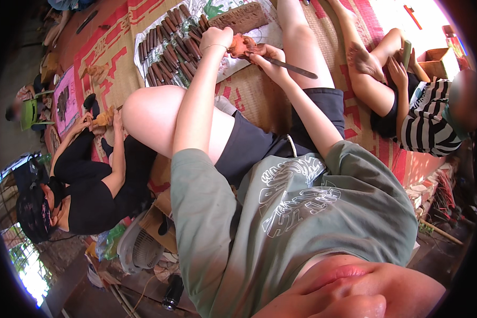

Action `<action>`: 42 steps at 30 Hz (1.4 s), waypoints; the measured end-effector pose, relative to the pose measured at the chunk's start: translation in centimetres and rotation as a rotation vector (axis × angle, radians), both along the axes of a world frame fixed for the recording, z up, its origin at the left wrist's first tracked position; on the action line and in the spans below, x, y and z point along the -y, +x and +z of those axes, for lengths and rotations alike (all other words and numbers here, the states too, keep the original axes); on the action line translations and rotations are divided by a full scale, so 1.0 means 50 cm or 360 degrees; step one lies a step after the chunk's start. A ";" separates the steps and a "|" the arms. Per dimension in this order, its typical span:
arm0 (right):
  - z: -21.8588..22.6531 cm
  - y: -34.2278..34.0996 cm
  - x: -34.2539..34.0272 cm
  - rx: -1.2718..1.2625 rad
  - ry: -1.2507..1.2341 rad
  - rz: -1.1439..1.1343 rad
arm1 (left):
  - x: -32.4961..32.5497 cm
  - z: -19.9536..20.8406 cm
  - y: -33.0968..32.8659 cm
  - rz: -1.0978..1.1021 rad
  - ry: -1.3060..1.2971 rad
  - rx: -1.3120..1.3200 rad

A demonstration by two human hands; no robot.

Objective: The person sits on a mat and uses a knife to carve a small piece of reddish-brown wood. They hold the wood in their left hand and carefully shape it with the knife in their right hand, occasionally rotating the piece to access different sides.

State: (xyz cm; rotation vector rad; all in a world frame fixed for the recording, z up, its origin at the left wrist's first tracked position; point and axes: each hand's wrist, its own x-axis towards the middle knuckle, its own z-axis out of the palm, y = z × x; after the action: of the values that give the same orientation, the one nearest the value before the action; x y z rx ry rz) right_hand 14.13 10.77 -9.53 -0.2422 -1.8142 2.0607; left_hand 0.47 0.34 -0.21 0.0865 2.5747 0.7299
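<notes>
A reddish-orange wood carving (241, 46) with a knobbly, cut surface is held out over my lap. My left hand (217, 40) is closed round its left side. My right hand (270, 57) is closed on a long, flat, dark file-like tool (300, 70), whose rounded end sticks out to the right. The right fingers are up against the carving, and they hide the tool's other end. Just left of my left hand, rows of wooden-handled carving tools (170, 46) lie on a white cloth (225, 79).
A rough brown wood block (239, 21) lies beyond the carving. Red and tan mats (114, 50) cover the floor. At left, a person in black (93, 204) works a yellowish carving (104, 117). Another in a striped shirt (426, 116) sits at right, near a wooden box (442, 63).
</notes>
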 end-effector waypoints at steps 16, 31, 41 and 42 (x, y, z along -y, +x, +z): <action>-0.027 -0.004 -0.018 0.0052 0.0148 0.0072 | 0.003 -0.020 -0.013 -0.0058 0.0057 0.0005; -0.003 -0.008 -0.010 -0.0041 -0.0217 0.0065 | -0.004 -0.017 -0.007 -0.0122 0.0017 -0.0032; 0.007 -0.006 -0.040 0.0078 -0.0331 0.0085 | -0.020 -0.030 0.003 -0.0263 -0.0019 -0.0133; 0.006 -0.004 -0.040 0.0101 -0.0334 0.0095 | -0.020 -0.030 0.004 -0.0273 -0.0028 -0.0140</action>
State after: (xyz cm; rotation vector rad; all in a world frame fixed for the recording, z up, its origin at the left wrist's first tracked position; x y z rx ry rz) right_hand 13.91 12.76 -9.24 -0.3174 -1.6586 2.3117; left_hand 0.65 1.35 -1.70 0.3367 2.6160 0.6524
